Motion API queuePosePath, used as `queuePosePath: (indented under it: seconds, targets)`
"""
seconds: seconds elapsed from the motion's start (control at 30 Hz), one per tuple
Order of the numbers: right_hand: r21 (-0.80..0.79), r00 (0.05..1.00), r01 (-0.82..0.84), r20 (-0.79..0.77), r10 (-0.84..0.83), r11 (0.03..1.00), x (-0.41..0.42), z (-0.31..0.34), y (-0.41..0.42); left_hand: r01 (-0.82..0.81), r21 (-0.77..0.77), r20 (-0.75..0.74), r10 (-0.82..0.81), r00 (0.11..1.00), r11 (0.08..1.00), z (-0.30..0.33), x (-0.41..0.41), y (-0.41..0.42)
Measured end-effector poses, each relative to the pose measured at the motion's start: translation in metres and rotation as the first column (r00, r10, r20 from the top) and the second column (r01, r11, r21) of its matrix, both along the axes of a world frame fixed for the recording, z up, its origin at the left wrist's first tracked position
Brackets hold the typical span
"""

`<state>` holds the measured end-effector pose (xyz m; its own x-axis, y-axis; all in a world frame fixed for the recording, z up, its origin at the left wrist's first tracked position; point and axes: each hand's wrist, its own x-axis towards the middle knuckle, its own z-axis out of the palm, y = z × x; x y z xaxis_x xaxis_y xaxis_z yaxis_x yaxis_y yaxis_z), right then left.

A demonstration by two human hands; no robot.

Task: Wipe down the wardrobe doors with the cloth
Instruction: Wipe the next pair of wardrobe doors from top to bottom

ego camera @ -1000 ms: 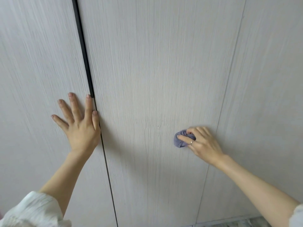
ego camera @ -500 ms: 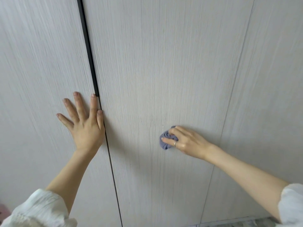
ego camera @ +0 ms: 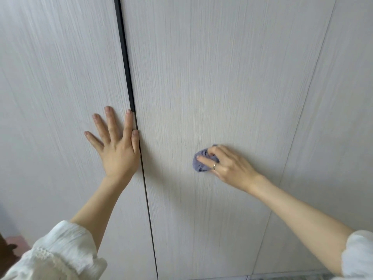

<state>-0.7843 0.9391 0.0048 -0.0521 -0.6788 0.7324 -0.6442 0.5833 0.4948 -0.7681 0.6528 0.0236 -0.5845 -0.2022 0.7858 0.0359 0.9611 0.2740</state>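
The left hand (ego camera: 118, 146) lies flat on the left door (ego camera: 56, 102), fingers straight and fanned apart, the thumb alongside the dark gap (ego camera: 126, 63) that splits this door from the middle door (ego camera: 212, 67). The palm presses the pale wood-grain surface, and nothing is held in it. The right hand (ego camera: 228, 165) is on the middle door, lower and to the right, its fingers curled over a bunched purple cloth (ego camera: 199, 162) and pushing it against the panel — the cloth pokes out past the fingertips on the hand's left side, the rest tucked under the palm. A ring (ego camera: 214, 166) shows on one finger of that hand. Both forearms reach up from the bottom of the view, each ending in a white sleeve: left sleeve (ego camera: 60, 253), right sleeve (ego camera: 361, 253). A thin seam separates the middle door from the right door (ego camera: 339, 118). At the lower right edge a strip of floor (ego camera: 286, 277) shows beneath the doors — blurred.
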Motion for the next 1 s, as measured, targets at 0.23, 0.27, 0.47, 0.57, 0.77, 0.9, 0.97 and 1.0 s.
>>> queuePosePath:
  seconds: [0.23, 0.27, 0.47, 0.57, 0.77, 0.9, 0.97, 1.0]
  targets:
    - [-0.58, 0.996, -0.04, 0.045, 0.081, 0.814, -0.009, 0.041, -0.037, 0.015, -0.031, -0.047, -0.017, 0.999, 0.999, -0.006, -0.004, -0.004]
    - [-0.476, 0.995, -0.067, 0.029, 0.092, 0.877, -0.008, 0.024, -0.044, 0.018, -0.033, -0.053, -0.02, 0.998, 0.999, -0.006, -0.004, -0.004]
    - [0.084, 0.998, -0.064, 0.008, 0.064, 0.994, -0.004, -0.01, -0.042, 0.039, -0.048, -0.072, -0.042, 0.996, 0.998, -0.01, -0.004, -0.007]
    - [-0.28, 0.997, -0.033, 0.059, 0.051, 0.96, -0.004, 0.04, -0.055, 0.037, -0.051, -0.084, -0.041, 0.996, 0.998, -0.011, -0.006, -0.008]
    - [-0.573, 0.993, -0.065, 0.041, 0.108, 0.817, -0.005, 0.041, -0.097, 0.04, -0.094, -0.081, -0.047, 0.996, 0.995, -0.014, -0.006, -0.015]
    - [-0.079, 0.997, -0.073, -0.02, 0.072, 0.994, 0.0, 0.005, -0.102, 0.042, -0.145, -0.087, -0.055, 0.995, 0.989, -0.017, -0.007, -0.022]
    - [-0.112, 0.998, -0.06, -0.034, 0.057, 0.992, -0.003, 0.03, -0.108, 0.037, -0.164, -0.092, -0.053, 0.994, 0.986, -0.018, -0.008, -0.027]
    - [-0.195, 0.998, -0.061, -0.035, 0.055, 0.979, -0.003, 0.046, -0.113, 0.038, -0.169, -0.095, -0.055, 0.994, 0.985, -0.02, -0.008, -0.026]
